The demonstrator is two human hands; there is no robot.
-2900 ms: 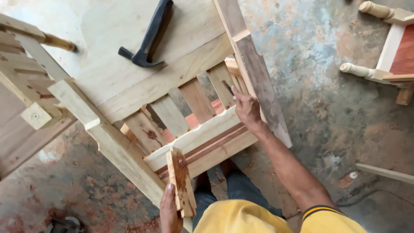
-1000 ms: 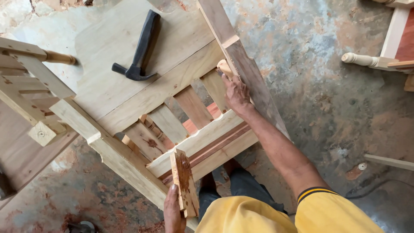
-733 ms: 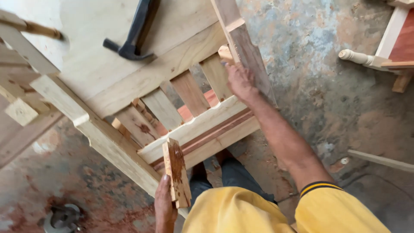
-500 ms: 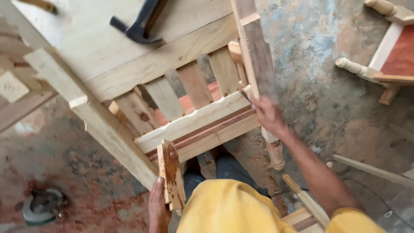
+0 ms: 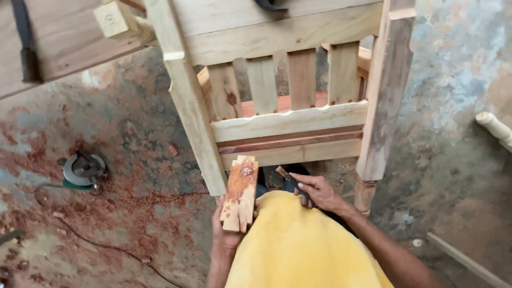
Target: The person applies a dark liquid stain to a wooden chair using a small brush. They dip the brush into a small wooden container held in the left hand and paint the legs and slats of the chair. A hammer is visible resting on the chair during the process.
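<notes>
Left hand (image 5: 226,229): gripping a small notched wood block (image 5: 240,193) upright, just below the chair frame (image 5: 290,120).
Right hand (image 5: 317,192): clenching a dark-handled tool (image 5: 288,178) beside the block.
Floor: grinder (image 5: 82,170) lying in sawdust.

Hammer head (image 5: 272,4) cut off by the top edge.

left hand (image 5: 226,234) gripping wood block (image 5: 240,193) (upright), chair frame (image 5: 290,120)

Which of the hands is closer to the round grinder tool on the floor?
The left. The left hand holds a wood block, right of the grinder. The right hand is farther right.
</notes>
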